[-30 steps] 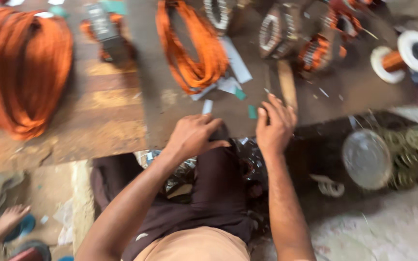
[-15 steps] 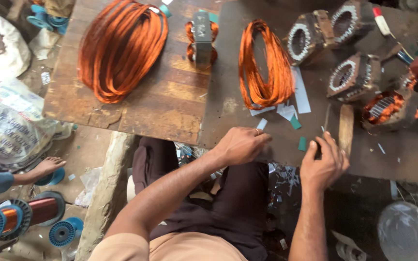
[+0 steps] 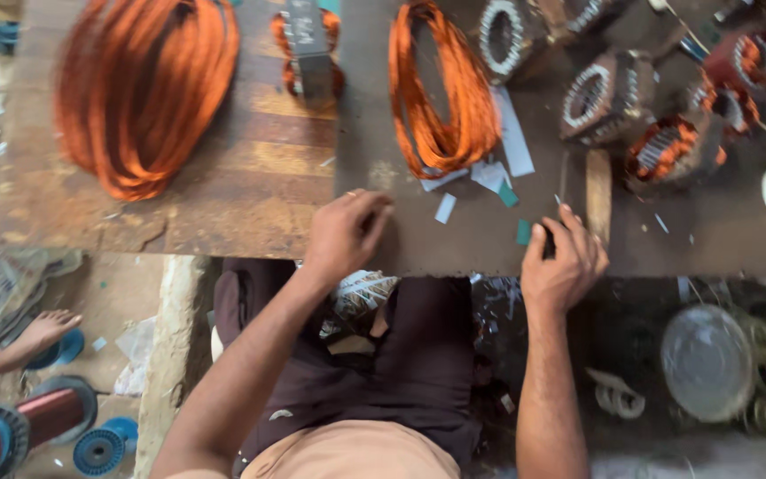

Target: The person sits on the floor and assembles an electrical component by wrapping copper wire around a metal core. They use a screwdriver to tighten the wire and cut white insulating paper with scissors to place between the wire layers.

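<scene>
Left hand (image 3: 345,232) on dark bench (image 3: 454,244), fingers curled, grip unclear. Right hand (image 3: 565,262) fingers curled, contents unclear; wooden handle (image 3: 597,191) at 1 o'clock, copper coil (image 3: 445,93) at 11.

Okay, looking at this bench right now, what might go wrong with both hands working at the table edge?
The left hand and right hand rest at the bench edge, where small paper scraps lie loose; a sweep could knock them to the floor. The copper wire coil lies close behind and might snag a reaching hand. The wooden stick beside the right hand could get nudged off.
</scene>
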